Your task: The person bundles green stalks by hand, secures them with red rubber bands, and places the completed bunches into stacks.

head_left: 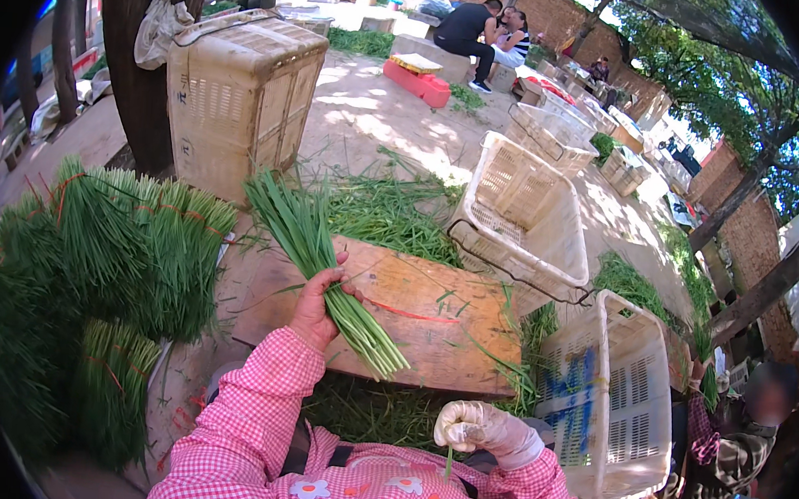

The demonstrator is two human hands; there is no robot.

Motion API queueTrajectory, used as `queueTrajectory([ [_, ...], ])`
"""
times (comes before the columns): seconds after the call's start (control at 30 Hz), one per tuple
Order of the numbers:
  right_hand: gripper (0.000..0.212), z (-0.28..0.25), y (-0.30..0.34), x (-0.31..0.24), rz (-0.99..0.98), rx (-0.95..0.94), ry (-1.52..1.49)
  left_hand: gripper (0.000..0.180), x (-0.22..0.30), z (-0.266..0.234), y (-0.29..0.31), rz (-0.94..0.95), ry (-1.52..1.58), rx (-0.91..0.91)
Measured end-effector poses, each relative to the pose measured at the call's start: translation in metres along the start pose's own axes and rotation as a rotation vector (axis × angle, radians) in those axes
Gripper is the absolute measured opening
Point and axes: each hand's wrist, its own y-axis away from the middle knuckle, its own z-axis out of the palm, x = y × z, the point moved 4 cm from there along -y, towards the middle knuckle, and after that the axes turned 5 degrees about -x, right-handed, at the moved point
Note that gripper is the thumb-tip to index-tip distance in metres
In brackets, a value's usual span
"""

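The left hand point(315, 307), bare below a pink checked sleeve, has its fingers wrapped tight round a loose bunch of long green chives point(324, 253), gripping it near the middle over the left end of the worn brown wooden board point(430, 332) that serves as a bench; the pale cut ends of the bunch lie on the board toward the person, and the leaf tips fan out beyond the board's far edge. The right hand point(484, 432), in a whitish glove, is curled close to the chest on the near side of the board, its fingers pinched together on a single thin green stalk point(447, 462) that hangs down. A thin red band point(404, 311) lies on the board just right of the left hand. Left of the board is a heap of tied chive bundles point(107, 264). Right of the board stand two white plastic slatted crates point(608, 397), and beyond its far left corner a tall beige plastic crate point(243, 96).
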Motion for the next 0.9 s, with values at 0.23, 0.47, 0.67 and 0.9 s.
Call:
queueTrajectory([
  [0.23,0.030,-0.052,0.000,-0.007,-0.125,0.706,1.447,0.037,0.002,-0.005,-0.005,0.022,-0.082,0.055],
  [0.47,0.031,-0.005,-0.045,-0.049,-0.606,0.614,1.302,0.037,-0.004,-0.001,0.001,0.002,-0.156,0.073],
  [0.67,0.022,-0.010,-0.090,-0.041,-0.474,0.604,1.620,0.036,-0.010,-0.005,-0.002,0.015,-0.205,0.052],
  [0.9,0.011,-0.006,-0.101,-0.029,-0.324,0.459,1.671,0.039,-0.012,-0.004,0.005,-0.034,-0.243,0.071],
])
